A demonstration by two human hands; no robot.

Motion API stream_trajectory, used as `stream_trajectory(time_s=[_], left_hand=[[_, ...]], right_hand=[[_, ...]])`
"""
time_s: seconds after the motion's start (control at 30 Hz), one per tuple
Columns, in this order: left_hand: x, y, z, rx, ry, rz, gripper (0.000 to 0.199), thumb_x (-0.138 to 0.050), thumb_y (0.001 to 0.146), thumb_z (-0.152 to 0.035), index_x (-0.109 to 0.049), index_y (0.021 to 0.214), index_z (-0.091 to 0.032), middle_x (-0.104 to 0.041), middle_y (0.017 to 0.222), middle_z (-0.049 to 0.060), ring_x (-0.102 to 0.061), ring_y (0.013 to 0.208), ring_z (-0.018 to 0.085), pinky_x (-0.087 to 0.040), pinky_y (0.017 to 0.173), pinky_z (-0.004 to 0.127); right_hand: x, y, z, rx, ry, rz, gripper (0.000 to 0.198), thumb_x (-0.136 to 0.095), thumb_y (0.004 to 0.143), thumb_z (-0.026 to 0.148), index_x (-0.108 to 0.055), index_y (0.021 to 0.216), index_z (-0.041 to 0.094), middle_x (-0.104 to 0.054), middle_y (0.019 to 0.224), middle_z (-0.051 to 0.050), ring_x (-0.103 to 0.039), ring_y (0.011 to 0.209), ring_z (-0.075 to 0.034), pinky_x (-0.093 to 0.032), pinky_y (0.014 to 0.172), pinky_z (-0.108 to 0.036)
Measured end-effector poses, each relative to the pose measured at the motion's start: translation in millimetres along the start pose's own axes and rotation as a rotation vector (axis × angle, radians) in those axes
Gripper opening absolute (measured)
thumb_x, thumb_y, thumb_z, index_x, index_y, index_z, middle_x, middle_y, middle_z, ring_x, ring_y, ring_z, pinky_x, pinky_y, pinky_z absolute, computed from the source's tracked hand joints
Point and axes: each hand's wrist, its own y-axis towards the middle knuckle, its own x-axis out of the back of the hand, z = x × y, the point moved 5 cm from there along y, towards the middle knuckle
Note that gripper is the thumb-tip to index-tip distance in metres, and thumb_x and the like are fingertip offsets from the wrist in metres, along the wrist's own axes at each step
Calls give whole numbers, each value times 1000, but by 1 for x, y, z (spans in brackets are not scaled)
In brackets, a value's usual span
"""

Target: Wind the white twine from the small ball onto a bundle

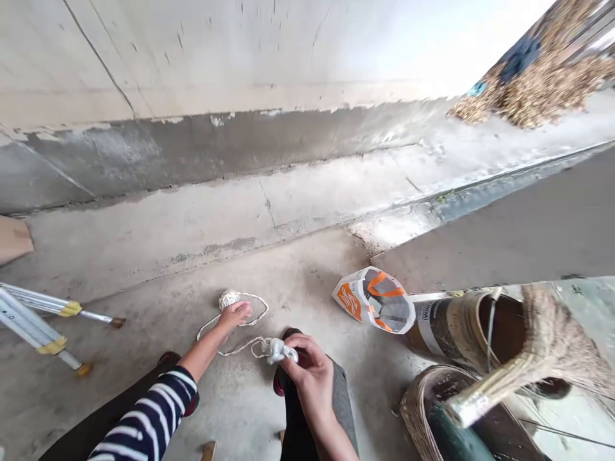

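Observation:
My left hand point(235, 315) is beside a ball of white cord point(229, 298) on the concrete floor. Its fingers are closed where the loose cord point(264, 306) passes. From there the cord runs in a loop across to a small whitish-grey bundle point(277, 351). My right hand point(311, 365) pinches this bundle between thumb and fingers, above my right knee. What the bundle is made of is too blurred to tell.
An open white and orange bag point(353, 299) stands right of my knees. Beyond it are a bucket point(444, 330), a woven basket point(417, 410) and a straw broom point(533, 358). Metal legs point(36, 317) stand at left, near a cardboard box point(14, 240). A wall runs ahead.

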Motion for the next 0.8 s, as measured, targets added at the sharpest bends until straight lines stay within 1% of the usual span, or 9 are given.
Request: stream_trajectory(time_s=[0.13, 0.2, 0.27, 0.37, 0.47, 0.53, 0.6, 0.67, 0.8], left_hand=[[-16, -103, -46, -247, -406, 171, 66, -47, 91, -74, -65, 124, -20, -71, 126, 15, -69, 116, 26, -54, 97, 36], [-17, -157, -59, -338, -572, 236, 72, -47, 87, -80, -68, 120, -19, -71, 124, 15, -68, 116, 28, -52, 100, 38], [-13, -205, -67, -399, -592, 230, 75, -47, 84, -83, -70, 113, -17, -72, 120, 15, -67, 115, 29, -52, 100, 39], [0, -262, -74, -488, -534, 171, 77, -45, 84, -84, -70, 106, -14, -72, 110, 16, -67, 106, 30, -54, 94, 41], [15, -305, -75, -580, -549, 102, 65, -60, 83, -75, -69, 104, -13, -71, 96, 11, -67, 81, 22, -56, 86, 39], [22, -328, -73, -622, -582, 83, 54, -68, 83, -65, -68, 100, -13, -68, 87, 7, -64, 71, 18, -56, 79, 37], [27, -346, -70, -653, -615, 79, 47, -70, 85, -58, -68, 97, -13, -66, 82, 5, -63, 70, 17, -56, 75, 34], [32, -360, -69, -694, -653, 79, 42, -72, 86, -52, -68, 99, -13, -67, 85, 5, -64, 72, 17, -55, 74, 33], [37, -379, -68, -750, -715, 65, 38, -76, 86, -43, -69, 108, -13, -71, 97, 6, -66, 74, 17, -56, 77, 33]], right_hand=[[-11, -18, 11, -22, 109, 66, 12, -82, 67, 25, -73, 75, 21, -71, 78, -3, -64, 71, -18, -52, 64, -28], [-14, -33, 29, 28, 157, 103, 15, -83, 68, 26, -74, 79, 21, -73, 86, -4, -67, 84, -20, -54, 73, -30], [-17, -50, 50, 87, 156, 132, 15, -82, 69, 26, -73, 81, 21, -73, 90, -4, -67, 92, -22, -55, 78, -32], [-24, -75, 82, 180, 120, 166, 13, -81, 70, 24, -73, 79, 20, -73, 100, -7, -67, 96, -22, -55, 79, -32], [-35, -100, 109, 257, 131, 248, 11, -78, 73, 24, -72, 81, 20, -72, 100, -7, -68, 94, -21, -56, 80, -33], [-41, -116, 124, 301, 135, 309, 10, -77, 75, 25, -72, 82, 21, -71, 99, -6, -68, 90, -19, -58, 78, -33], [-46, -128, 137, 325, 123, 373, 13, -78, 76, 27, -71, 85, 21, -71, 100, -6, -68, 84, -18, -59, 74, -32], [-49, -138, 147, 330, 105, 438, 17, -78, 78, 30, -71, 91, 21, -71, 99, -5, -67, 78, -17, -59, 72, -31], [-48, -148, 159, 364, 12, 545, 26, -77, 81, 31, -74, 105, 22, -72, 102, -4, -70, 85, -18, -61, 79, -31]])
